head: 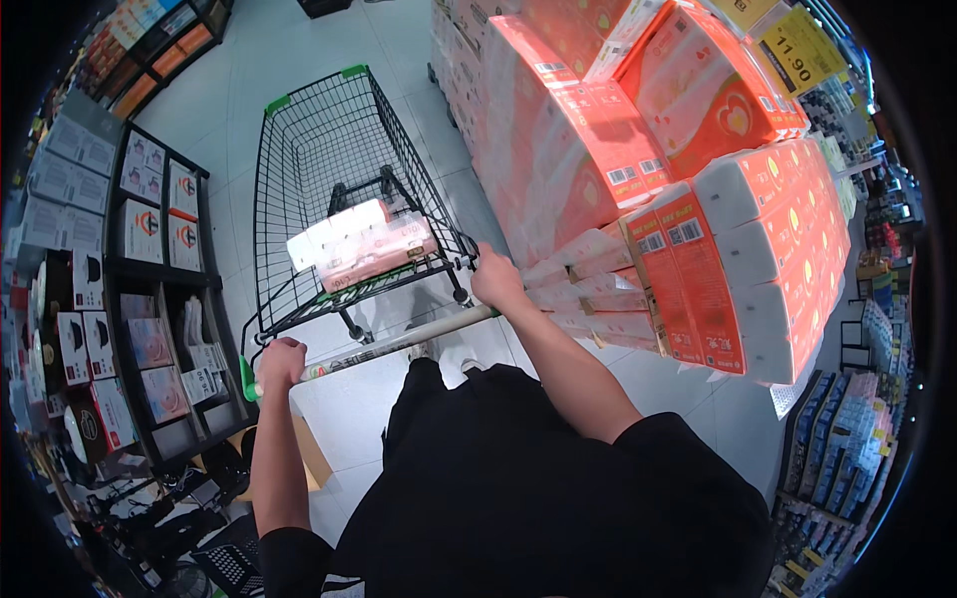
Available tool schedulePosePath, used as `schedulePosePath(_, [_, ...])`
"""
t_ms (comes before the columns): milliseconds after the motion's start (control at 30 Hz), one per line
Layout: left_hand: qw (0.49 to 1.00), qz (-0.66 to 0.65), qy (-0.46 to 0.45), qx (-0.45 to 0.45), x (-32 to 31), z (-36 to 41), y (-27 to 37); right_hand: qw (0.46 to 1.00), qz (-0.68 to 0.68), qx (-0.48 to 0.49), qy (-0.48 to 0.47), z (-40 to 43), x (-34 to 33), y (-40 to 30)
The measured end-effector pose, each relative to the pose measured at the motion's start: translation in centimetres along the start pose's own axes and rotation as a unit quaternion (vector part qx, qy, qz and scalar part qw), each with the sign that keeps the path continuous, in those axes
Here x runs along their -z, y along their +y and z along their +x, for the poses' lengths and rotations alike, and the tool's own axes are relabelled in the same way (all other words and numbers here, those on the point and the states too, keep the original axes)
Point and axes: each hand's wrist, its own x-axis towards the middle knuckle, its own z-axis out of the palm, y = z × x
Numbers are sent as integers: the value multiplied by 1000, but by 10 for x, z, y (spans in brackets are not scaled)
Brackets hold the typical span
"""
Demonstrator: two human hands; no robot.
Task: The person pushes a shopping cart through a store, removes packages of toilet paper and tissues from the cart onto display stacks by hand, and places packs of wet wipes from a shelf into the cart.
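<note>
A wire shopping cart [334, 161] with green corner caps stands before me. My left hand [282, 361] is closed around the left end of its pale handle bar [407, 335], beside a green end piece. At the right end, my right hand [496, 279] grips the cart where the handle bracket meets the basket frame; its fingertips are partly hidden. Inside the basket, near the handle, lies a pink plastic-wrapped pack of tissue [380, 253]. Behind it rests a whiter wrapped pack [336, 226], partly covered by the pink one.
To the right rises a large stack of red-and-white tissue packs [699, 269], close to my right hand, with a yellow price sign [800, 54] above. Along the left runs a black shelf unit [161, 280] with boxed goods. A cardboard box [310, 452] sits on the floor by my left forearm.
</note>
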Motion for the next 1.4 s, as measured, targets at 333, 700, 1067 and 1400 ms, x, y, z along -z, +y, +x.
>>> schedulePosePath(333, [994,50,-16,-94,74,99,55,997,-36,-54,29,88,8,-42])
schedulePosePath(700, [995,2,13,-101,91,162,121,993,-117,-1,33,204,60,-64])
schedulePosePath(1067, [991,-86,68,-76,97,153,187,992,-126,4,-23,262,106,-39])
schedulePosePath(1400, [919,-253,132,-272,110,255,259,948,-140,220,184,283,100,-78])
